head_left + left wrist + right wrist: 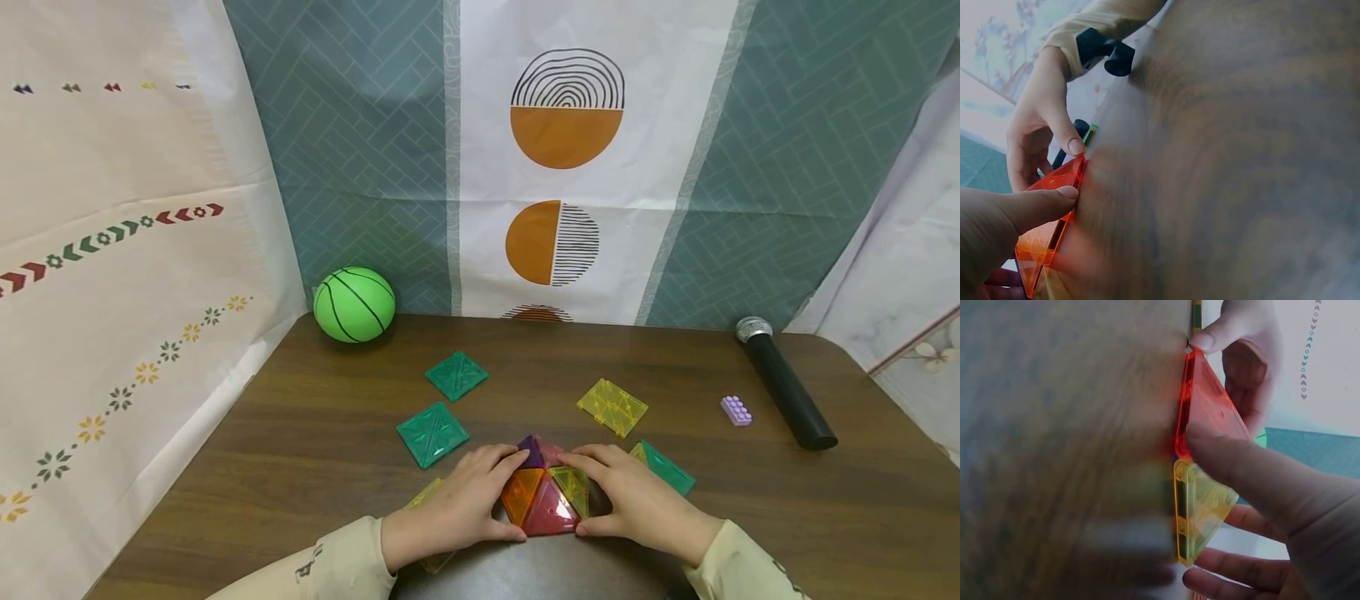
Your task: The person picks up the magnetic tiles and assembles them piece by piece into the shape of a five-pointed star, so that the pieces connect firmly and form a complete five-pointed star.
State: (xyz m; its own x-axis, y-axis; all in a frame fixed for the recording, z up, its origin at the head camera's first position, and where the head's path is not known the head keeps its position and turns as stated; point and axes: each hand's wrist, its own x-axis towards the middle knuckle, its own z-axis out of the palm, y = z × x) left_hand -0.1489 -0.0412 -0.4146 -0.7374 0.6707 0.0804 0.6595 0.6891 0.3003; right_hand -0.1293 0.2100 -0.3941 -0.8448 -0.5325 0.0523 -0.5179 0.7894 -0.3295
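Cupping tile pyramid (546, 492) from both sides | left hand (457, 508), right hand (637, 500): each grip clamped on panels, steadying the leaning faces | worktop (300, 450)

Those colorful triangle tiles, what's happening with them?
A person has both hands around a little pyramid of clear plastic triangle tiles near the front of the wooden table. The left hand cups it from one side and the right hand from the other, thumbs pressing the red tile's lower edge. Loose tiles lie around: two green squares, a yellow square. Farther off sit a green ball, a black microphone and a small purple brick.
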